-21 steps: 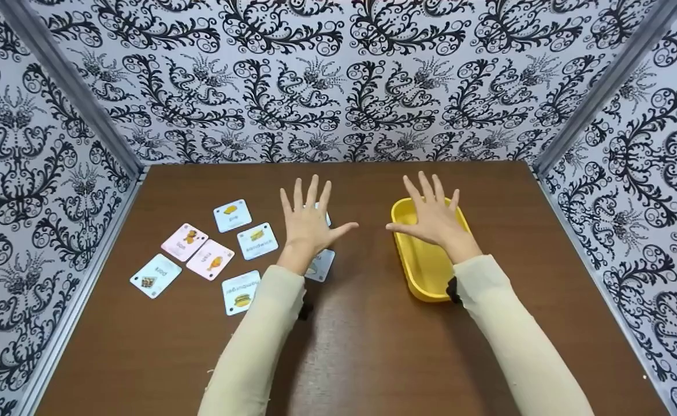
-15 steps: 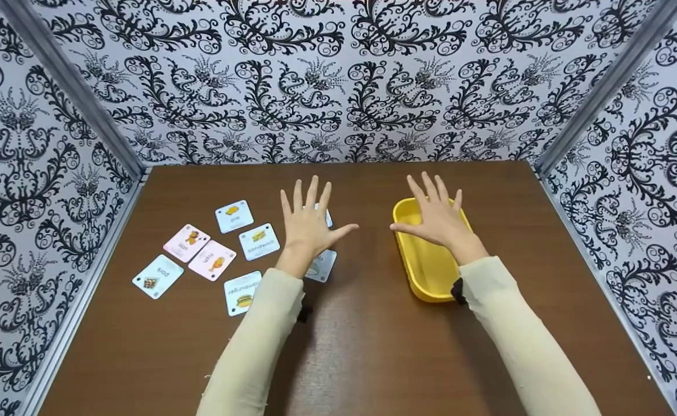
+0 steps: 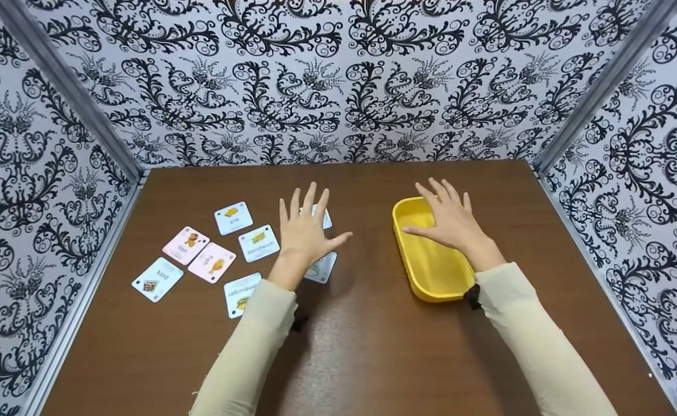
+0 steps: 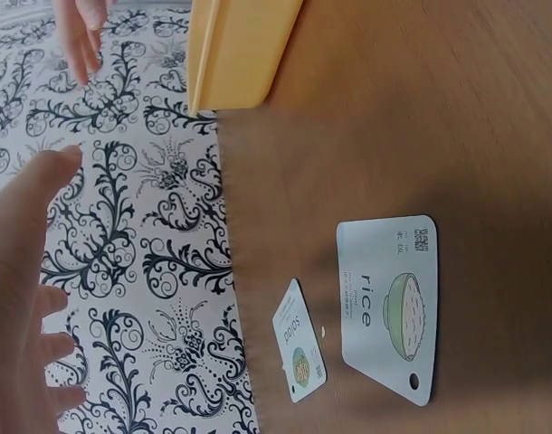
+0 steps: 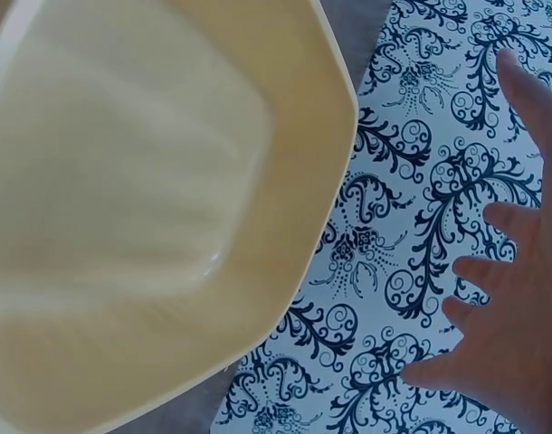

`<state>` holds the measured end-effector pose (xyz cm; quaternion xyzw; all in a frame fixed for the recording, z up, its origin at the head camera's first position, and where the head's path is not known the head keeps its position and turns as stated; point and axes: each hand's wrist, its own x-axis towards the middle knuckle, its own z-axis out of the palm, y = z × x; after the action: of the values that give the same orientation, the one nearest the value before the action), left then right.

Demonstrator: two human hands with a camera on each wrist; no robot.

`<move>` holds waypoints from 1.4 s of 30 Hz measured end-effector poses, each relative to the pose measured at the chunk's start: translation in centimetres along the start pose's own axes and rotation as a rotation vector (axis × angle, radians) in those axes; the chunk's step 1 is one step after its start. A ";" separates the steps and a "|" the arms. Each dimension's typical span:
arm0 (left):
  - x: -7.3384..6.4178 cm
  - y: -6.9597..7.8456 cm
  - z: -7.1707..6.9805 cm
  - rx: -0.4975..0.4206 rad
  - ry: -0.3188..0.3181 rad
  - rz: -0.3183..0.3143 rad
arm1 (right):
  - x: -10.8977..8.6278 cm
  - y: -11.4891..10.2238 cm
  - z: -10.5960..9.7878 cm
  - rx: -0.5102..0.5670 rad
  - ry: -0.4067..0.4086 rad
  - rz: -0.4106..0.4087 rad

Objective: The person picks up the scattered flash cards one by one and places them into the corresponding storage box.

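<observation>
Both hands are held above the table with fingers spread, holding nothing. My left hand hovers over the right part of a group of picture cards, partly covering the rice card and the salad card. To its left lie the sandwich card, the pie card and the hamburger card, whose corner the sleeve hides. My right hand hangs above a yellow tub, apart from it. In the right wrist view the tub's inside shows no contents.
Farther left lie a pink lion card, a pink fish card and a pork card. The brown table is bounded by patterned walls at the back and both sides.
My right hand has moved to the right and slightly toward me, uncovering more of the tub. My left hand has shifted slightly toward me. The cards and tub stay in place.
</observation>
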<state>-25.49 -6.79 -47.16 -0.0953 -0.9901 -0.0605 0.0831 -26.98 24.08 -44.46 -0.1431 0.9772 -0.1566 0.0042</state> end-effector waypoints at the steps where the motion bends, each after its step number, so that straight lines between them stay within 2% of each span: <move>1: -0.1 -0.1 -0.1 -0.005 0.001 -0.001 | -0.1 0.1 -0.1 -0.003 0.001 -0.005; 13: -2.0 -1.4 0.0 -0.047 0.009 -0.006 | -2.3 1.9 -0.3 0.010 0.046 -0.074; 17: -2.5 -2.1 0.2 -0.057 0.030 -0.007 | -3.3 2.5 -0.3 0.028 0.046 -0.073; 25: -3.4 -3.1 0.3 -0.067 0.013 -0.017 | -5.7 3.9 0.1 0.053 0.022 -0.035; 33: -4.5 -4.2 0.5 -0.073 0.016 -0.018 | -8.0 5.9 1.2 0.085 0.037 -0.049; 42: -5.4 -5.3 1.0 -0.085 0.029 -0.024 | -9.9 7.6 2.0 0.153 0.018 -0.048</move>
<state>-21.42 -12.81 -49.62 -0.0860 -0.9864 -0.1050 0.0926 -19.46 33.12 -49.09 -0.1644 0.9587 -0.2320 0.0024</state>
